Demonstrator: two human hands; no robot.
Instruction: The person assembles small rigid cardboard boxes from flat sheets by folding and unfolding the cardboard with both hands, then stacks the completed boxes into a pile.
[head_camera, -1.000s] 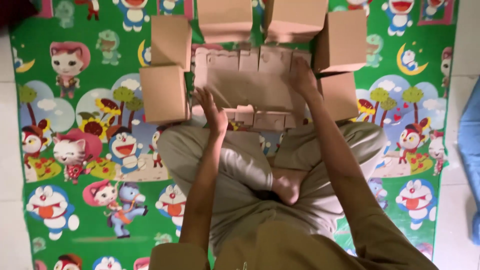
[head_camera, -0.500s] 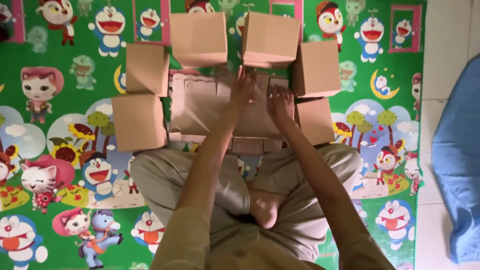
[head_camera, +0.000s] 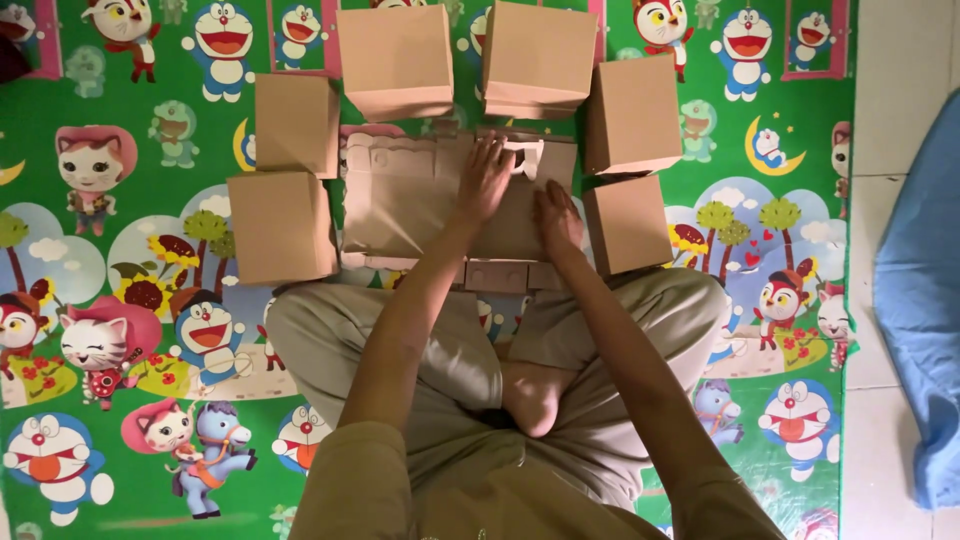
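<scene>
Both palms flat, fingers spread, nothing gripped: my left hand and right hand press the flat cardboard sheet on the mat. Six folded boxes ring it. Sheet looks unfolded, hard to confirm.

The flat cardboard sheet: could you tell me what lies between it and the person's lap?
Head view: a strip of small flaps on the flat sheet itself; no separate thing.

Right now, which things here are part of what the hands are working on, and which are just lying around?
In use:
left hand and right hand, both flat on the unfolded cardboard sheet
six folded boxes around it, e.g.

Lying about:
cartoon mat
blue cloth, off the mat at right
</scene>
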